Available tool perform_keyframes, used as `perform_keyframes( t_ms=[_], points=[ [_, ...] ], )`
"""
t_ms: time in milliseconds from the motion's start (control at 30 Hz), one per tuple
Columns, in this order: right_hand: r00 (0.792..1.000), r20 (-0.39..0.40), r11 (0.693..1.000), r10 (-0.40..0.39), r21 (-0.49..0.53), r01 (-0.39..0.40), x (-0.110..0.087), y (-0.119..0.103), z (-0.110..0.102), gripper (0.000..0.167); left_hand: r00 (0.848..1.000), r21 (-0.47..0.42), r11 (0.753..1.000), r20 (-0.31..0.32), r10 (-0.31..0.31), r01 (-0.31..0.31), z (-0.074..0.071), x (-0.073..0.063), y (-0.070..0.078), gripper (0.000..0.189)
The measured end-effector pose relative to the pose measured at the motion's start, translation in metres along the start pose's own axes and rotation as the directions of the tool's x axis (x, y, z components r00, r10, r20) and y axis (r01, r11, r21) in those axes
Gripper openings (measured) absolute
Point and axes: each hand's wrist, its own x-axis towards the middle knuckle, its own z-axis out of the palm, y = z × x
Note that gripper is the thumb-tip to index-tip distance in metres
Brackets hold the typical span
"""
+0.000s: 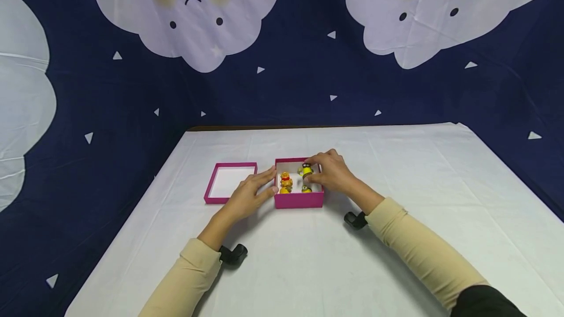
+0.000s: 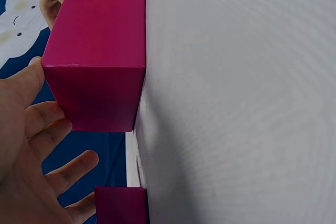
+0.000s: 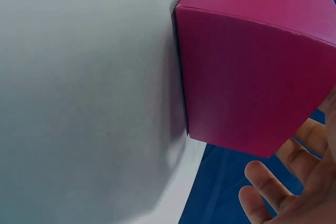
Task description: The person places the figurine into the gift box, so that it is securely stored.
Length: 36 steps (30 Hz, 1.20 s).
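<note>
An open magenta box (image 1: 298, 201) with a white inside stands on the table, holding several small figurines. Along its left side is an orange bear figurine (image 1: 286, 181) with a red top; yellow Minion figurines are on the right. My right hand (image 1: 334, 170) reaches over the right wall, pinching a yellow Minion figurine (image 1: 307, 170) between thumb and forefinger. In the right wrist view its other fingers (image 3: 268, 182) spread beyond the box. My left hand (image 1: 248, 195) rests against the left wall, fingers extended; in the left wrist view its fingertips (image 2: 62, 113) touch the box edge.
The box's shallow magenta lid (image 1: 209, 187), white inside, lies just left of the box, partly behind my left hand. A white cloth covers the table (image 1: 352, 268). Behind hangs a dark blue backdrop (image 1: 299, 92) with clouds.
</note>
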Motion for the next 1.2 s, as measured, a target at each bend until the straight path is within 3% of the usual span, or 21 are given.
perform_keyframes(
  t_ms=[600,1200],
  points=[
    [0.996,0.072,0.997,0.057,-0.058,-0.053,0.008,-0.006,0.002,0.049,1.000,0.015,1.000,0.000,0.005,-0.005,0.000,0.000,-0.001,0.054],
    [0.992,0.117,0.970,0.055,-0.241,-0.025,0.012,-0.015,-0.001,0.047,1.000,0.012,1.000,0.008,-0.011,0.011,0.001,0.000,0.000,0.054]
  ],
)
